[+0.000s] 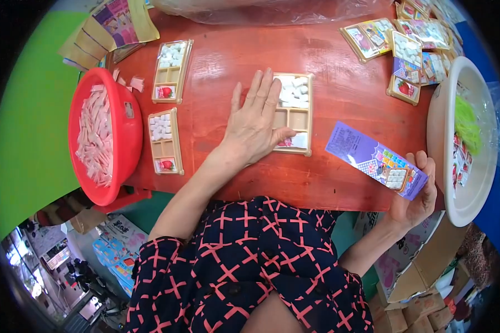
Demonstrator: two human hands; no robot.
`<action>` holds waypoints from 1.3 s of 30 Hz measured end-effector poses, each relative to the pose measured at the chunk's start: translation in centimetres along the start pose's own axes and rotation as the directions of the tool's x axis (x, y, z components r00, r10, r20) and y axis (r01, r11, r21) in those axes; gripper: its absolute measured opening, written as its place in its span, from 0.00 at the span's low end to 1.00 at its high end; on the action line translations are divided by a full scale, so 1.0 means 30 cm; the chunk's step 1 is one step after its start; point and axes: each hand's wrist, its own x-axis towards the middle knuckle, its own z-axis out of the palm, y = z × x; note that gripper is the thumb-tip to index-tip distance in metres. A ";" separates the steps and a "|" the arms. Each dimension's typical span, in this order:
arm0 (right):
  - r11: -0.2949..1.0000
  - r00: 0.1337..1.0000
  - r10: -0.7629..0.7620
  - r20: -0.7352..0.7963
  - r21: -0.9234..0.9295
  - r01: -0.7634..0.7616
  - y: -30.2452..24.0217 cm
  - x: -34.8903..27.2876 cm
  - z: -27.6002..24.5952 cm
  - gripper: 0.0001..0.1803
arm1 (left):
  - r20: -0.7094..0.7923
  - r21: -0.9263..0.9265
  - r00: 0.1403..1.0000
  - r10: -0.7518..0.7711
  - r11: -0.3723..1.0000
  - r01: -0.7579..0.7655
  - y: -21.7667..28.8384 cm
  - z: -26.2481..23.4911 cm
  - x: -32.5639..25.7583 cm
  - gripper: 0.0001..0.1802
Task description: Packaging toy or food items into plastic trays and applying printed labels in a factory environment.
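My left hand [253, 119] lies with fingers stretched out along the left side of a beige compartment tray [300, 120], its thumb reaching over the tray's near part. White pellets [293, 91] fill the tray's far compartment; the middle compartments show bare, and a small white and pink packet [294, 141] lies in the near one. The hand hides the tray's left edge. To the right, my right hand [419, 202] pinches the near right end of a purple printed card [366, 158], held tilted near the table's front edge.
Two similar trays [168, 75] [164, 150] stand on the left, beside a red basin [132, 139] of pink-white packets. Printed cards [114, 28] stand far left. Packed trays [408, 61] pile up far right, near a white basin [455, 200]. Clear plastic [272, 12] lies along the far edge.
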 end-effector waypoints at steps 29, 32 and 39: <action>0.900 0.981 0.192 -0.003 -0.397 -0.178 0.109 0.009 0.130 0.13 | 0.458 -0.848 0.863 -0.212 -0.394 0.354 0.121 -0.132 -0.102 0.29; 0.774 0.968 0.165 -0.190 -0.583 -0.247 0.141 0.005 0.114 0.13 | 0.391 -0.918 0.861 -0.325 -0.199 0.342 0.098 -0.081 -0.103 0.26; 0.168 0.989 0.014 -0.147 -0.975 -0.147 0.248 0.137 0.134 0.15 | 0.246 -0.898 0.796 -0.553 0.180 0.403 0.049 -0.011 -0.023 0.26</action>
